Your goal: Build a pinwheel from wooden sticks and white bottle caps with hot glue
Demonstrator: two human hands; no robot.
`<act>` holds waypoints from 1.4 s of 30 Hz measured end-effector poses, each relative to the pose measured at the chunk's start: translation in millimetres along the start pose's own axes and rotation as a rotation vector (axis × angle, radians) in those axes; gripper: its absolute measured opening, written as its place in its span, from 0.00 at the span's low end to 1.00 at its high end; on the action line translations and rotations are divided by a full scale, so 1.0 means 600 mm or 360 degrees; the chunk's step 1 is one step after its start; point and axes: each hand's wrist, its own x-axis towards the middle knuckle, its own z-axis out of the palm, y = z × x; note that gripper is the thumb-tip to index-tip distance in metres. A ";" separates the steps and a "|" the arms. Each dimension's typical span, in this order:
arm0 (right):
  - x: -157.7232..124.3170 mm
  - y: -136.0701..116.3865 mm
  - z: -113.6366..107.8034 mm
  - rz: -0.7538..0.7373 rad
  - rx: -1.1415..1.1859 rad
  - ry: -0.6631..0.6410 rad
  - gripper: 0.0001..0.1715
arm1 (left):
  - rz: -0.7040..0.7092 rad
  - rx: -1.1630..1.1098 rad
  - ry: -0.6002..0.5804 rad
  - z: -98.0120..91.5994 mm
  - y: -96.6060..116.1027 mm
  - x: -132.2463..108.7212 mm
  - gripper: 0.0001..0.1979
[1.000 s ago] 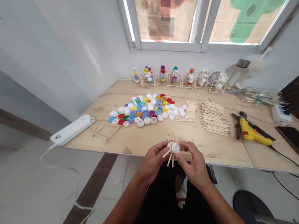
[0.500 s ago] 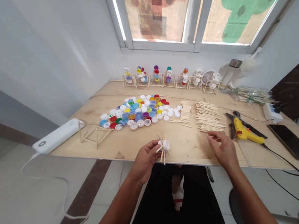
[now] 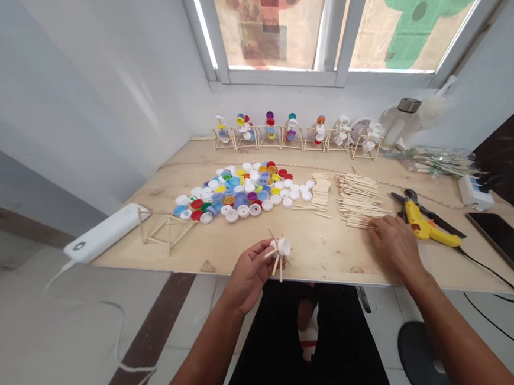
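Note:
My left hand (image 3: 253, 269) pinches a small hub of wooden sticks above the front of the table. The sticks spread out like spokes, and a white bottle cap (image 3: 283, 247) sits on this piece. My right hand (image 3: 393, 245) lies over the right end of a pile of wooden sticks (image 3: 358, 200), its fingers bent together at the sticks. Whatever is between those fingertips is hidden. Left of that pile are a smaller stack of shorter sticks (image 3: 320, 191) and a heap of coloured bottle caps (image 3: 241, 194).
A yellow glue gun (image 3: 427, 228) lies beside pliers, with a phone (image 3: 509, 242) farther right. A stick frame (image 3: 169, 233) and a white power strip-like device (image 3: 107, 231) are at the left. Several finished cap wheels on stick frames (image 3: 290, 137) line the back.
My right hand has shifted slightly right and forward along the stick pile's edge, its fingers more bent. My left hand still holds the spoked piece, turned a little. The view has shifted slightly.

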 end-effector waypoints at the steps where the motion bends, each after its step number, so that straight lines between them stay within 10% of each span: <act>1: 0.002 0.002 0.000 -0.0005 -0.0006 -0.0010 0.13 | 0.0000 -0.0002 -0.0002 -0.001 0.000 0.000 0.12; 42: 0.027 0.049 0.011 -0.0094 0.0275 -0.0227 0.07 | 0.0009 -0.0088 -0.0056 -0.009 -0.004 0.002 0.11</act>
